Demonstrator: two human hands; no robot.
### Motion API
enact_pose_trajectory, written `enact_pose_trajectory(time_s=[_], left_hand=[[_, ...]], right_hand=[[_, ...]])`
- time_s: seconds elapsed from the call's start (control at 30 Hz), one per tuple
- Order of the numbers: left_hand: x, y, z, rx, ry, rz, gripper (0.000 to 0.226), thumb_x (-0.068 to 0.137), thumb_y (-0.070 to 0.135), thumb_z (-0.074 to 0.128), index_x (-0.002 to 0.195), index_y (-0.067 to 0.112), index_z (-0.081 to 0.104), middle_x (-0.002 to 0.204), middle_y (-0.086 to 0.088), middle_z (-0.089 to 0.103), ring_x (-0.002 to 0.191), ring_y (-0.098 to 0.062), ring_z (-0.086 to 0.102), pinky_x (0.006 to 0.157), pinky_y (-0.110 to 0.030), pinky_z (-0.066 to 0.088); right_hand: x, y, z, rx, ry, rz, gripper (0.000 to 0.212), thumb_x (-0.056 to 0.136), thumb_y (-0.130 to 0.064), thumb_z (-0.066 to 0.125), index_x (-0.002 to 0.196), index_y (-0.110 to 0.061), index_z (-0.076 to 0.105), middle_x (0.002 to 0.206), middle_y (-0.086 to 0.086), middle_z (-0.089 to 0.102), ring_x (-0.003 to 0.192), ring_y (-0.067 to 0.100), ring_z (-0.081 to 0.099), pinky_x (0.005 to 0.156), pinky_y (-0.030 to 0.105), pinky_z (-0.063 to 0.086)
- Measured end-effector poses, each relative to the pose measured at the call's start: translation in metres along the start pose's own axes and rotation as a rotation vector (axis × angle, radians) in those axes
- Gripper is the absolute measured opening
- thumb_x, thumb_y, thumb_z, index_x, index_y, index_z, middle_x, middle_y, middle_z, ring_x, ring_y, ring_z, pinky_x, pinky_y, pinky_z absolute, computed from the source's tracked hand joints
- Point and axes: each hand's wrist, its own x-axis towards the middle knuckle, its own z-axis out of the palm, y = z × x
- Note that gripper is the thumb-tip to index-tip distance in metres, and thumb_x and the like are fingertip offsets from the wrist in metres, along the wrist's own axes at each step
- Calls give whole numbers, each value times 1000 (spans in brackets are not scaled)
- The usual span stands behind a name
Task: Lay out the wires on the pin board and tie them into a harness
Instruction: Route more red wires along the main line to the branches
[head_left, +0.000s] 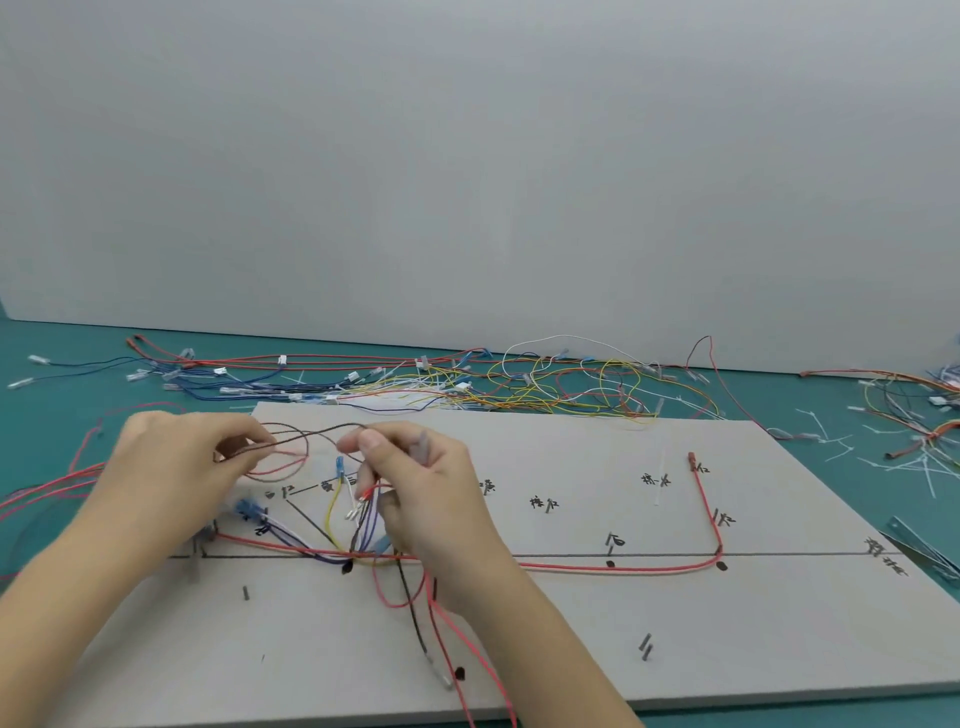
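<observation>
Pinching a looped brown wire (291, 434) between them, the left hand (176, 467) and right hand (415, 483) hover above the pin board (675, 613); each grip is closed on the wire, over the routed red wire (623, 567).

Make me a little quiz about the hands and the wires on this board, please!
1. True or false: the left hand and the right hand both pinch the brown wire above the pin board.
2. Which colour is the long wire that runs along the drawn line and turns up at the right? A) red B) green C) black
3. Fill in: the big pile of loose wires lies on the teal table ______ the board, next to the wall.

Key: 1 true; 2 A; 3 behind
</observation>
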Motion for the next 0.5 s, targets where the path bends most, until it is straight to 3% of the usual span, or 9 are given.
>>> enact_pose_trajectory(time_s=[0.13, 0.23, 0.33, 0.5], left_hand=[[2, -10, -6, 50, 82, -67, 41, 77, 26, 80, 67, 56, 54, 64, 26, 56, 65, -12, 61, 70, -48, 49], [3, -15, -5, 46, 72, -50, 48, 80, 29, 77, 81, 70, 51, 70, 26, 57, 73, -14, 58, 71, -50, 47], [4, -17, -4, 72, 78, -12, 40, 76, 35, 78, 69, 63, 51, 70, 28, 55, 75, -14, 53, 67, -48, 44], [3, -8, -6, 10, 65, 158, 28, 71, 46, 80, 67, 52, 53, 63, 26, 54, 69, -12, 48, 64, -41, 41]], right_hand=[[5, -10, -15, 168, 83, 80, 23, 100, -12, 48, 88, -11, 67, 60, -1, 51, 27, 3, 19, 34, 11, 16], [7, -13, -20, 210, 113, 100, 22, 100, -13, 47, 90, -9, 67, 61, -1, 50, 26, 4, 19, 34, 11, 15], [8, -12, -24, 241, 145, 106, 22, 100, -13, 48, 90, -9, 67, 61, -2, 51, 26, 5, 20, 34, 11, 15], [12, -14, -34, 340, 195, 101, 20, 100, -13, 46, 94, -3, 62, 63, -6, 58, 24, 5, 21, 33, 11, 18]])
